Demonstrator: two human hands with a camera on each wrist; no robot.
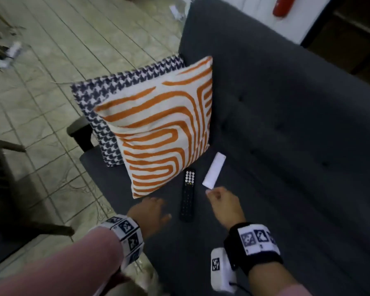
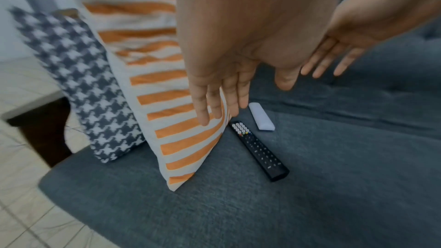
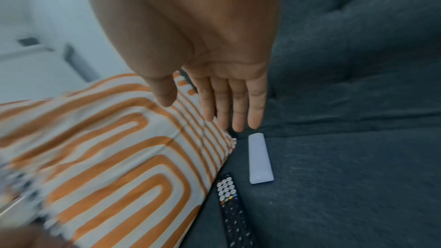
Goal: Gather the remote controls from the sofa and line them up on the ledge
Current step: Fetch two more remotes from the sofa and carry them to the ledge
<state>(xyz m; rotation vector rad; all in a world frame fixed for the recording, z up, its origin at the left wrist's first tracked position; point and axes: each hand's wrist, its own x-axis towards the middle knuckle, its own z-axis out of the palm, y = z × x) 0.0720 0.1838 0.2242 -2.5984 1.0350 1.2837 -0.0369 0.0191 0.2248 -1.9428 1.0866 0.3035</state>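
Observation:
Two remotes lie on the dark grey sofa seat (image 1: 254, 210) beside an orange-striped cushion. The black remote (image 1: 187, 195) (image 2: 259, 150) (image 3: 232, 212) has white buttons at its far end. To its right lies the plain white remote (image 1: 214, 170) (image 2: 261, 116) (image 3: 259, 158). My left hand (image 1: 152, 212) (image 2: 222, 86) hovers left of the black remote with straight fingers, holding nothing. My right hand (image 1: 223, 205) (image 3: 229, 101) hovers just short of the white remote's near end, fingers straight in the right wrist view, also holding nothing.
The orange-striped cushion (image 1: 160, 127) leans against a houndstooth cushion (image 1: 98, 97) at the sofa's left end. The tufted sofa back (image 1: 297, 103) rises on the right. Tiled floor (image 1: 51, 50) with scattered litter lies to the left. A red object (image 1: 283, 5) sits beyond the sofa.

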